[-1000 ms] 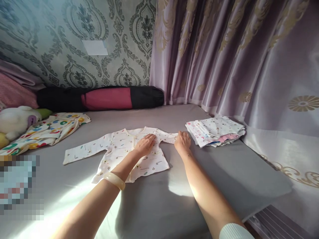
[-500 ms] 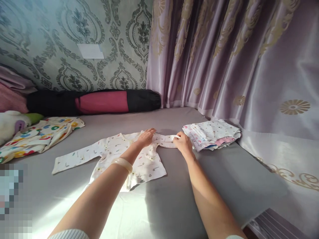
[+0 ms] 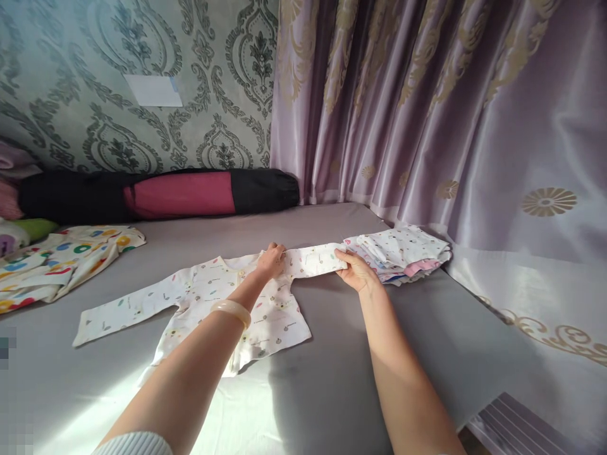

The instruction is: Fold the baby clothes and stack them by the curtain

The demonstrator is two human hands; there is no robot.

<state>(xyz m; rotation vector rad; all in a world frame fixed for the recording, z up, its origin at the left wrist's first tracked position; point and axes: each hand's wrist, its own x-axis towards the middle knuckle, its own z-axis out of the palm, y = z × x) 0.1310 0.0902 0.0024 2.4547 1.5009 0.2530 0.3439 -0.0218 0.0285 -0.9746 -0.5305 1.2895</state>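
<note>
A small white baby shirt (image 3: pixel 265 319) with tiny coloured prints lies spread on the grey bed sheet, its left-hand sleeve stretched out flat. My left hand (image 3: pixel 272 261) is closed, its curled fingers gripping the cloth at the shoulder by the right-hand sleeve. At that sleeve's cuff, my right hand (image 3: pixel 356 270) pinches the fabric, thumb on top and fingers underneath. The sleeve is drawn straight between both hands. My left forearm covers part of the shirt's front. Right behind my right hand sits a stack of folded clothes (image 3: pixel 408 249).
A cream garment with colourful prints (image 3: pixel 71 259) lies at the left. Along the wall rests a long black and dark-pink roll (image 3: pixel 183 194). Purple curtains (image 3: pixel 393 114) hang at the back right. The grey bed sheet (image 3: pixel 332 366) has a sunlit patch in front.
My right hand has straightened the sleeve and drawn its cuff out toward the folded stack. My left hand's fingers have curled in at the shoulder. The view has shifted slightly right.
</note>
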